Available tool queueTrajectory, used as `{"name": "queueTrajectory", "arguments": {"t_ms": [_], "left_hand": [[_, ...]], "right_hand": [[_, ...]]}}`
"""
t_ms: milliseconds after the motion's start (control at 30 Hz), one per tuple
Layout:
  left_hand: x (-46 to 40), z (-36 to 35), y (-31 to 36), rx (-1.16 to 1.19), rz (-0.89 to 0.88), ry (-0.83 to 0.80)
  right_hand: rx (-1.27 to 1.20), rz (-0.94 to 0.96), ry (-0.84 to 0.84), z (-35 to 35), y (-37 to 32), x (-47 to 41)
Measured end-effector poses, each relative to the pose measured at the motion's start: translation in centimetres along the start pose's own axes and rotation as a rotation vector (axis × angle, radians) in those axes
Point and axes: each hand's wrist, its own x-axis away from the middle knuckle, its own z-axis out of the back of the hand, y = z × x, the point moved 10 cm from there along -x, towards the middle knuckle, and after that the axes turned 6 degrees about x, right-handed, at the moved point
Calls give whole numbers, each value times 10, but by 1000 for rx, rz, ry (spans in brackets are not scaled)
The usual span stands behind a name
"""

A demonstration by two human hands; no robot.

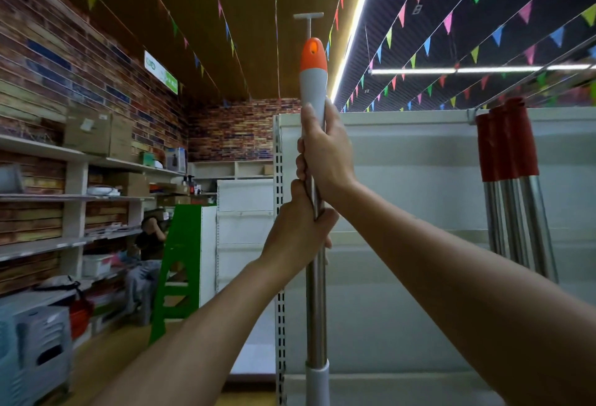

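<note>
Head view: holds a pole (316, 309) upright before the left edge of the white shelf (419, 180), orange tip up. Wraps the right grip (325, 150) round the grey handle near the top; clenches the left grip (300, 231) just below on the steel shaft. Seems mid-lift, likely toward hanging. Calls next for a straight raise, aiming the tip at a hook like that bearing the red-capped poles (506, 141) at the shelf's top edge.

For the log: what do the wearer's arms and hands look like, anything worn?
The left forearm and right forearm are bare to the frame edge, no sleeves. The left hand and right hand are ungloved; no watch, bracelet or ring shows.
</note>
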Motion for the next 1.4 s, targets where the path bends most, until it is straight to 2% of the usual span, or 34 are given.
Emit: {"name": "queueTrajectory", "arguments": {"t_ms": [200,533,733,1200,1400], "left_hand": [[-5,0,-3,1,-19,8],[-7,-18,-29,20,45,-17],[4,-19,-19,47,5,-16],[9,-3,3,27,-36,20],[1,-3,-1,6,3,12]], "right_hand": [[-8,29,-6,-4,4,-4],[8,-32,-26,-2,38,1],[-59,9,-16,7,24,10],[-46,46,-20,2,-5,8],[-16,13,-26,0,3,-2]]}}
